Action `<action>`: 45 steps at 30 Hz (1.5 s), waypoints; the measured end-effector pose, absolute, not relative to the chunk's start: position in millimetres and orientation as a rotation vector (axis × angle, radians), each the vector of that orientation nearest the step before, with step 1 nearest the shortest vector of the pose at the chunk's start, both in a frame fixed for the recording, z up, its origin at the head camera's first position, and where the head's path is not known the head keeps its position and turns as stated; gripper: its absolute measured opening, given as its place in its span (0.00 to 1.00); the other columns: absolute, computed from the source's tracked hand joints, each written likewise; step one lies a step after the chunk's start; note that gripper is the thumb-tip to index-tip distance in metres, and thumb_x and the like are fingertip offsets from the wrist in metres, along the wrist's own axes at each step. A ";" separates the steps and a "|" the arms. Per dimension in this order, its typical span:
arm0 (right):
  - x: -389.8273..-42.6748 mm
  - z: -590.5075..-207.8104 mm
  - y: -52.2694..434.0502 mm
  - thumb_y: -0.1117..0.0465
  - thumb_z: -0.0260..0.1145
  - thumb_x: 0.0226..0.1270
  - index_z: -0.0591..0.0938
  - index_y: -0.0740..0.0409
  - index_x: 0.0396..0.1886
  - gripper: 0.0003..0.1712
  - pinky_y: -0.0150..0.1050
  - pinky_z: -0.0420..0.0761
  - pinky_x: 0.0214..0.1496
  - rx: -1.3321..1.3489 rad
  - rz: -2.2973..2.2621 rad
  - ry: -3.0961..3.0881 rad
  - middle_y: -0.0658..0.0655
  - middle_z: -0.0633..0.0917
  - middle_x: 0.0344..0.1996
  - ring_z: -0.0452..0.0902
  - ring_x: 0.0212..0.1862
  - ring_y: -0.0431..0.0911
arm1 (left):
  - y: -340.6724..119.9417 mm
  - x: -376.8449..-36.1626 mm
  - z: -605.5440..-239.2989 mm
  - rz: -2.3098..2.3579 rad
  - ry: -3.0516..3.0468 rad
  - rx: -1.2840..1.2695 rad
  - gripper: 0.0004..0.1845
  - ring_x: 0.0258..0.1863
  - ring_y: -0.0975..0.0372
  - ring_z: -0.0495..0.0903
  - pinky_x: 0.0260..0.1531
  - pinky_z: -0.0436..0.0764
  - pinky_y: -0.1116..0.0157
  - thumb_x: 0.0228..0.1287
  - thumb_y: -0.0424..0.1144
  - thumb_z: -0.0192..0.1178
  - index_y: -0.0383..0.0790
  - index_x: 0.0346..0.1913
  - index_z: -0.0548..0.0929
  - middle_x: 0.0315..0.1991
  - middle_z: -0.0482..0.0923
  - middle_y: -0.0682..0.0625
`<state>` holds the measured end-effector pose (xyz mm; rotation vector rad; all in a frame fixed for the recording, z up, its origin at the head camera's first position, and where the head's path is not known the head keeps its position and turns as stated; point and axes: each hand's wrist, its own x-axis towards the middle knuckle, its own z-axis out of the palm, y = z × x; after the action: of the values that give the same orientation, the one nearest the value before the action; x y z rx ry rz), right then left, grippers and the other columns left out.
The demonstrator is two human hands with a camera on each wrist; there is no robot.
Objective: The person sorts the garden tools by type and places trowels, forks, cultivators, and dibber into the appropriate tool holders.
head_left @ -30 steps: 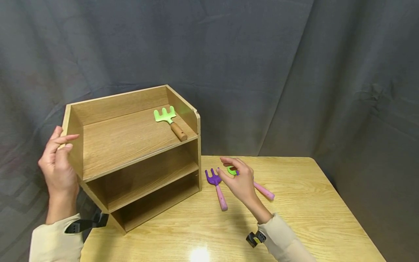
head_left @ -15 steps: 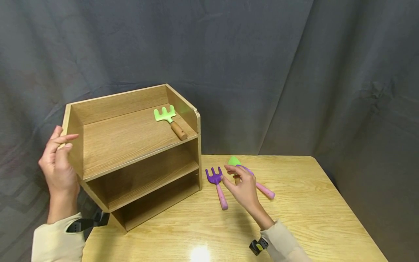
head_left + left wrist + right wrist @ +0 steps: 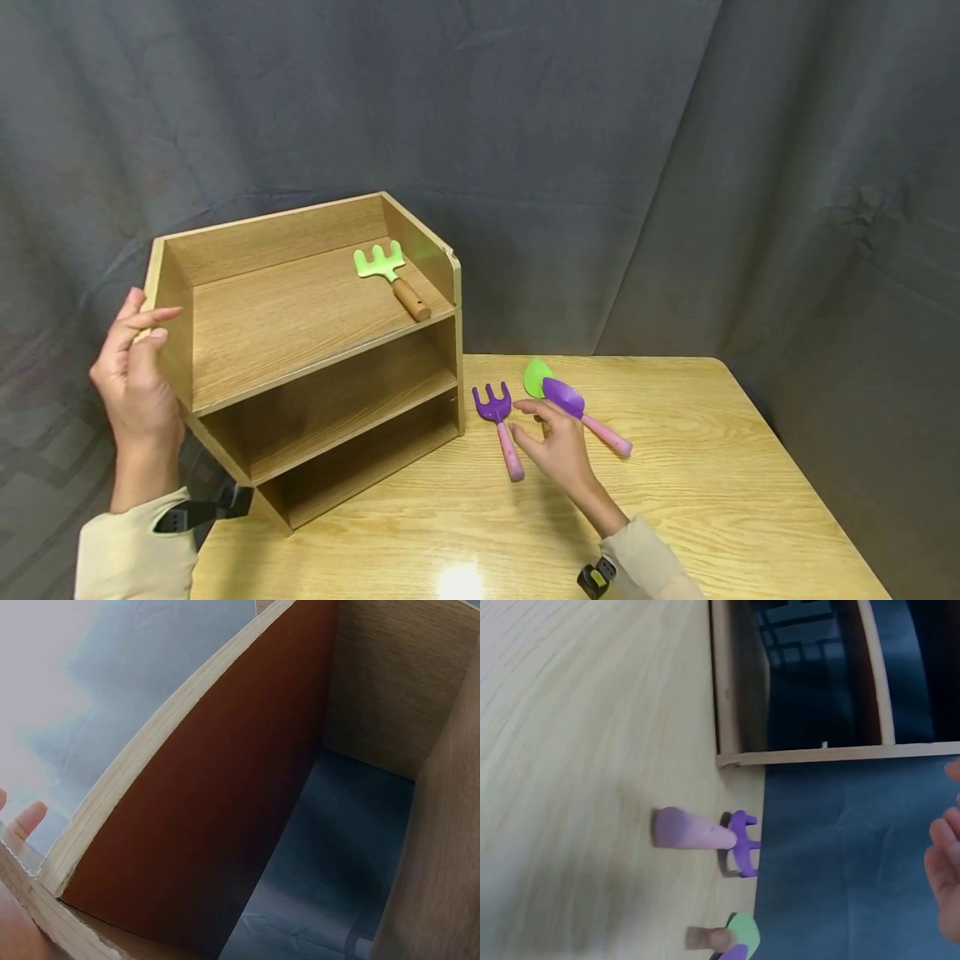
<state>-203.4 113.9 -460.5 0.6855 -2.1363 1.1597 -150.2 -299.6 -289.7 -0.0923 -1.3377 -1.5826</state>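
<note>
My left hand (image 3: 137, 392) grips the left side panel of a wooden shelf unit (image 3: 300, 379), thumb and fingers on either side of the board. On the unit's top lies a light green hand fork (image 3: 381, 264) with a brown wooden handle. My right hand (image 3: 561, 446) is over the table, fingers loosely curved and holding nothing. Left of it lies a purple hand fork (image 3: 495, 408) with a pink handle. Beyond it are a purple trowel (image 3: 564, 397) with a pink handle and a green trowel (image 3: 536, 375), whose handle the hand hides in the head view.
The wooden table (image 3: 712, 483) extends to the right and front of the shelf unit. A dark grey curtain (image 3: 555, 167) hangs behind it. Two lower compartments of the unit face the front, and its left side stands near the table's left edge.
My right hand has drawn slightly toward me and right, uncovering the green trowel's blade and the purple trowel's blade. The left hand keeps its grip on the shelf unit.
</note>
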 end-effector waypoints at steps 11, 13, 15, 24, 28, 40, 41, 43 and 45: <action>-206.3 -486.1 120.5 0.70 0.76 0.45 0.85 0.65 0.44 0.21 0.41 0.79 0.48 0.892 1.033 -2.158 0.57 0.86 0.43 0.83 0.46 0.52 | -299.1 -149.9 -289.2 -1.587 -1.340 -0.090 0.15 0.66 0.54 0.63 0.63 0.54 0.70 0.61 0.24 0.46 0.17 0.41 0.81 0.64 0.70 0.37; -206.0 -490.3 121.4 0.69 0.76 0.45 0.85 0.66 0.44 0.22 0.41 0.79 0.47 0.904 1.014 -2.169 0.59 0.86 0.43 0.83 0.46 0.53 | -299.3 -149.9 -289.7 -1.587 -1.339 -0.092 0.15 0.66 0.54 0.63 0.63 0.54 0.70 0.61 0.24 0.46 0.17 0.41 0.81 0.64 0.69 0.37; -205.4 -494.3 122.1 0.70 0.76 0.45 0.84 0.67 0.45 0.22 0.41 0.79 0.47 0.909 1.004 -2.185 0.60 0.86 0.44 0.83 0.46 0.54 | -299.4 -149.9 -290.1 -1.587 -1.336 -0.093 0.15 0.66 0.54 0.63 0.63 0.54 0.70 0.61 0.25 0.46 0.17 0.41 0.81 0.64 0.69 0.37; -199.8 -509.8 121.5 0.70 0.75 0.49 0.84 0.67 0.46 0.21 0.45 0.79 0.48 0.907 0.877 -2.292 0.64 0.85 0.45 0.82 0.47 0.56 | -300.0 -150.1 -290.5 -1.583 -1.329 -0.086 0.15 0.66 0.54 0.64 0.63 0.53 0.70 0.61 0.24 0.46 0.19 0.40 0.83 0.63 0.70 0.38; -196.8 -515.6 119.9 0.70 0.76 0.48 0.84 0.66 0.47 0.22 0.46 0.80 0.47 0.883 0.806 -2.315 0.64 0.85 0.45 0.82 0.46 0.56 | -299.8 -150.1 -290.8 -1.581 -1.337 -0.082 0.15 0.66 0.54 0.64 0.63 0.53 0.69 0.61 0.25 0.46 0.20 0.40 0.83 0.64 0.70 0.38; -194.1 -538.3 117.0 0.67 0.74 0.50 0.84 0.66 0.46 0.20 0.45 0.82 0.41 0.807 0.669 -2.424 0.66 0.84 0.45 0.83 0.44 0.57 | -298.7 -150.6 -290.4 -1.575 -1.332 -0.099 0.15 0.66 0.53 0.64 0.63 0.53 0.69 0.61 0.25 0.46 0.17 0.41 0.81 0.63 0.70 0.37; -194.0 -540.3 116.9 0.67 0.74 0.50 0.84 0.66 0.46 0.20 0.45 0.82 0.40 0.802 0.657 -2.428 0.66 0.84 0.45 0.83 0.44 0.57 | -298.7 -150.6 -290.3 -1.575 -1.332 -0.098 0.15 0.66 0.53 0.64 0.63 0.53 0.69 0.61 0.25 0.46 0.17 0.41 0.81 0.63 0.70 0.37; -194.2 -544.2 116.7 0.67 0.74 0.51 0.84 0.66 0.46 0.20 0.44 0.82 0.41 0.790 0.646 -2.441 0.65 0.84 0.45 0.83 0.44 0.57 | -298.7 -150.5 -290.3 -1.575 -1.331 -0.097 0.15 0.66 0.53 0.64 0.63 0.53 0.69 0.61 0.25 0.46 0.17 0.41 0.81 0.63 0.70 0.37; -194.3 -547.9 116.5 0.67 0.73 0.51 0.84 0.66 0.46 0.20 0.44 0.81 0.42 0.778 0.638 -2.449 0.64 0.85 0.45 0.82 0.45 0.56 | -298.7 -150.5 -290.4 -1.578 -1.329 -0.093 0.15 0.66 0.53 0.64 0.63 0.54 0.69 0.61 0.25 0.46 0.17 0.41 0.82 0.63 0.70 0.37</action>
<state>-194.3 116.5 -547.9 0.7777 -2.4495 0.6385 -150.5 -298.7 -290.4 -0.0929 -1.3288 -1.5781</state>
